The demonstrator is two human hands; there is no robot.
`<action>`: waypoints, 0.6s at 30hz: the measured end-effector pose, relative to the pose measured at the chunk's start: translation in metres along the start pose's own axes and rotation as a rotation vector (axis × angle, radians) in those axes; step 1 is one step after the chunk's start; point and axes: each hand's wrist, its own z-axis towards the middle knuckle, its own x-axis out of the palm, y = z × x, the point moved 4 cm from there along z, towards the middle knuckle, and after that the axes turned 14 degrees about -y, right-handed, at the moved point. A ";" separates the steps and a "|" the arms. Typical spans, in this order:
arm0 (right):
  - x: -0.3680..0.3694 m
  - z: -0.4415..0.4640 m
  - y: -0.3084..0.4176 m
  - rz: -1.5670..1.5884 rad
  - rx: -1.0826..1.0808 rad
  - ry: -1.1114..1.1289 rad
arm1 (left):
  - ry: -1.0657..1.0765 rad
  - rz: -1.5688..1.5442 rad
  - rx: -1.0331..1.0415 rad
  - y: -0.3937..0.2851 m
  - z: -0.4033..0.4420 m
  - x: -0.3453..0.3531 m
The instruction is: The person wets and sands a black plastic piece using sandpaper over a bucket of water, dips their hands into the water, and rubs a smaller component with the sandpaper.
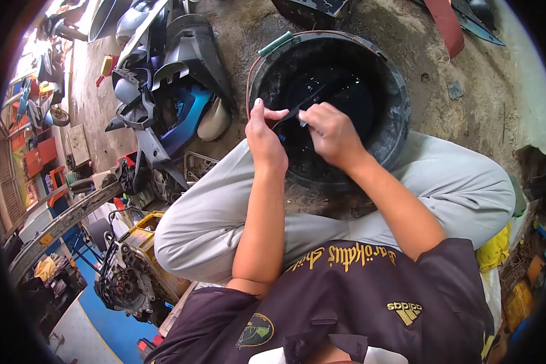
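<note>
A black bucket (396, 115) with dark liquid inside stands between my bent legs. Over its near left part, my left hand (266, 141) pinches a thin black strip-like piece (312, 98), thumb pointing up. The piece slants up to the right above the liquid; its exact kind does not show. My right hand (335, 134) is closed against the same piece, with a small pale bit (302, 122) at its fingertips that I cannot make out. The bucket's wire handle rests along the rim, with a green grip (275, 43) at the upper left.
Grey and blue motorcycle fairing panels (188, 112) are piled left of the bucket. An engine part (127, 282) and a yellow crate (150, 225) sit farther left. A black box-like part (315, 11) lies beyond the bucket, a red panel (446, 27) at upper right, yellow cloth (494, 249) at right.
</note>
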 end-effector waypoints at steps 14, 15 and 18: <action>0.001 -0.004 0.000 -0.049 -0.007 -0.025 | -0.011 -0.011 -0.004 0.002 0.000 -0.001; -0.001 -0.005 -0.019 -0.124 0.018 -0.038 | -0.021 -0.005 0.004 0.003 0.000 0.000; -0.001 -0.002 -0.016 -0.090 0.055 -0.055 | -0.010 0.001 0.014 0.001 0.002 0.000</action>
